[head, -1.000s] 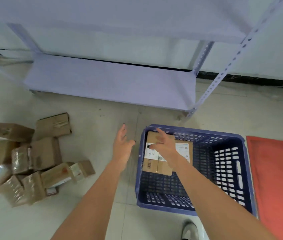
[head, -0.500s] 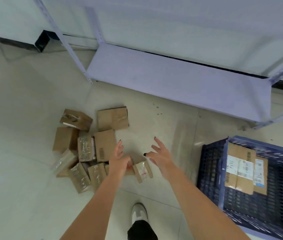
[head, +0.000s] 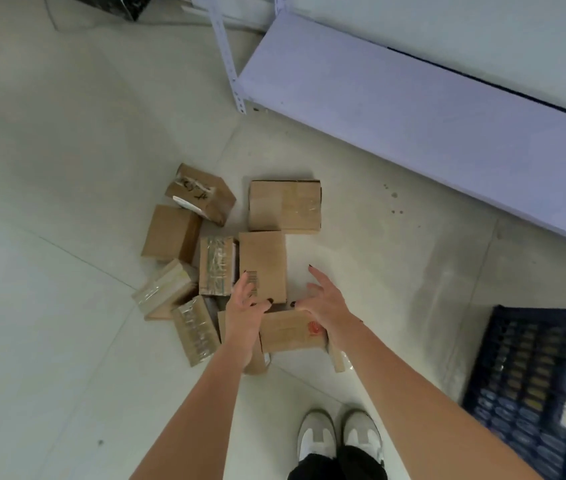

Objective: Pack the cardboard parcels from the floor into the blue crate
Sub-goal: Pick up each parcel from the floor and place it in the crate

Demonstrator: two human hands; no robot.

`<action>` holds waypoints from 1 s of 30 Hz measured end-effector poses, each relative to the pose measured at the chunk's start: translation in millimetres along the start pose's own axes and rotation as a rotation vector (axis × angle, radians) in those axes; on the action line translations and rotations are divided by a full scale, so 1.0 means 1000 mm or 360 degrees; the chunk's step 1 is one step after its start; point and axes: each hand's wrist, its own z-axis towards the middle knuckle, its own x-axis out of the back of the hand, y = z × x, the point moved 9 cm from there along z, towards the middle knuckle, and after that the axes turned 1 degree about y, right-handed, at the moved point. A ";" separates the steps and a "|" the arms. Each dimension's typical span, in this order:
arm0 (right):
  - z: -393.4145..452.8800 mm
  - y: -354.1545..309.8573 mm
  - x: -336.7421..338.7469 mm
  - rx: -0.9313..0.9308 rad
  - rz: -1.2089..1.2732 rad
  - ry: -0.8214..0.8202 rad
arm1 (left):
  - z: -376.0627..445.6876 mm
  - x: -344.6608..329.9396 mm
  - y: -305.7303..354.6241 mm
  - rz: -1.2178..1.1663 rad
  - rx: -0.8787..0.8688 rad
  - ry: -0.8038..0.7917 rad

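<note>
Both hands, left hand [head: 245, 308] and right hand [head: 325, 303], spread open and empty, flank a box [head: 290, 332] lying crosswise directly beneath them; crate [head: 531, 375] sits rightward.

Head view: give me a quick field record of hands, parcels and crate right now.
left hand: open, over the parcel pile, nothing held
right hand: open, fingers spread, nothing held
nearest parcel: lies between both hands, red mark on top
parcels on floor: a loose cluster of about nine
blue crate: at right edge, blurred
shelf unit: beyond the pile
</note>
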 end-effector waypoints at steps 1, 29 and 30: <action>0.013 0.003 -0.004 0.0006 -0.0028 -0.0003 | 0.014 0.002 -0.006 0.0008 0.0001 0.0009; 0.009 -0.041 0.030 0.0188 -0.0322 0.0211 | 0.029 -0.047 0.045 0.0553 -0.0212 -0.0025; -0.008 -0.048 0.040 0.0170 -0.0307 0.0242 | 0.012 -0.054 0.052 0.0640 -0.0196 -0.0060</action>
